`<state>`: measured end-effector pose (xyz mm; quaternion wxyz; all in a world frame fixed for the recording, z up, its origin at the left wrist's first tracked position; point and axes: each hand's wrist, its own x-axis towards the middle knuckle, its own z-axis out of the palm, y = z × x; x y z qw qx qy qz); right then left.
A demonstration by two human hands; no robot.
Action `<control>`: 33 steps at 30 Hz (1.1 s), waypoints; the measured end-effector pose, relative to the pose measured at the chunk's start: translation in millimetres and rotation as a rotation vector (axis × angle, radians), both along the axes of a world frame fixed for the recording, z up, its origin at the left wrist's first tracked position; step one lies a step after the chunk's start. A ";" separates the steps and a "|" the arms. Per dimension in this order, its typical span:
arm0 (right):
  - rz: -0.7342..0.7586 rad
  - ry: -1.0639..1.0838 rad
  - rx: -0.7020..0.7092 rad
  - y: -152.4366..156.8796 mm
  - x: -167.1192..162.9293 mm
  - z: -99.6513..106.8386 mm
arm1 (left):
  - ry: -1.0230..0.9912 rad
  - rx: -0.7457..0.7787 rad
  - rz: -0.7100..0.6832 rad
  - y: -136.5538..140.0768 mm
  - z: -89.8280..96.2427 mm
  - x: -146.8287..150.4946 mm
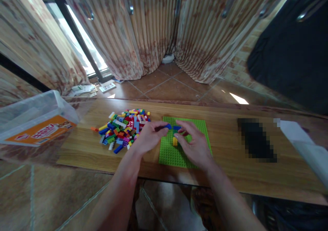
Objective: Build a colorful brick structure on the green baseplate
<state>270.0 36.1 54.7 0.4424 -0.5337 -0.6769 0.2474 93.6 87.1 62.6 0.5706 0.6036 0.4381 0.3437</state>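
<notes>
My left hand (151,135) pinches a small blue brick (167,126) between thumb and fingertips over the left part of a green studded baseplate (169,157). Just to the right is another blue brick (176,127), partly bordered by the fingers of my right hand (193,142). That hand's thumb and forefinger are apart on either side of this brick, and the thumb does not appear to touch it. A yellow brick (175,141) stands on the baseplate below the right thumb. Whether the second blue brick is seated on the baseplate cannot be made out.
A heap of mixed-colour bricks (123,128) lies on the wooden table (84,138) left of the baseplate. Further left stands a clear plastic bin (38,118) with an orange label. A blurred dark object (257,140) and a white object (299,138) are to the right.
</notes>
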 end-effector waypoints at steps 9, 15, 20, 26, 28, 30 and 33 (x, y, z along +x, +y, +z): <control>0.126 -0.097 -0.094 -8.3 31.4 0.1 | -0.116 -0.110 -0.153 -12.9 -2.6 27.8; 0.095 -0.121 -0.214 -12.5 62.5 -1.2 | -0.026 -0.039 -0.088 -12.7 -12.2 37.3; 0.091 -0.263 -0.296 -16.3 79.2 -10.1 | 0.186 0.123 -0.010 -8.4 -20.8 35.0; 0.088 -0.372 -0.290 -16.1 75.5 -16.8 | 0.330 0.234 -0.085 -13.9 -17.1 40.6; 0.092 -0.384 -0.297 -15.7 74.8 -17.0 | 0.368 0.255 -0.098 -15.5 -16.2 42.7; 0.099 -0.376 -0.306 -15.6 74.9 -16.9 | 0.393 0.266 -0.103 -16.2 -16.5 44.0; 0.092 -0.332 -0.309 -15.6 74.6 -17.4 | 0.437 0.281 -0.102 -16.5 -18.4 44.5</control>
